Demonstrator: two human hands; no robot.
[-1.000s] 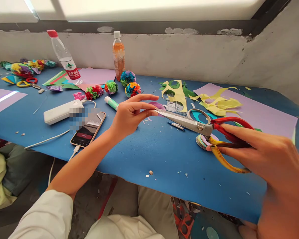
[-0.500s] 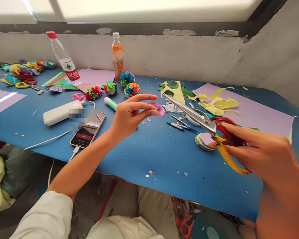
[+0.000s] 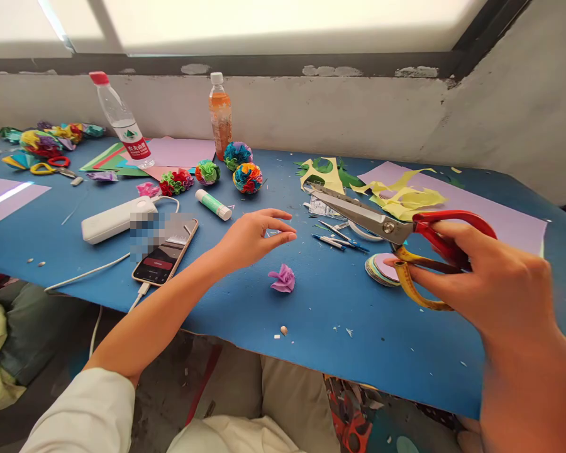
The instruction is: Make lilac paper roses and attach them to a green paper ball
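The flower [image 3: 283,278] lies on the bench [image 3: 311,327], just beside the left hand [image 3: 252,239] on the person's side. That hand hovers empty, fingers loosely spread. The right hand [image 3: 495,283], well to the right, grasps the scissors [image 3: 363,217]. Their handles partly hide the discs [image 3: 382,267], and the picture's edge cuts off the right forearm.

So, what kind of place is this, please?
Probably a paper-craft worktable: coloured paper flower balls, yellow paper offcuts, a glue stick, and scissors in the right hand.
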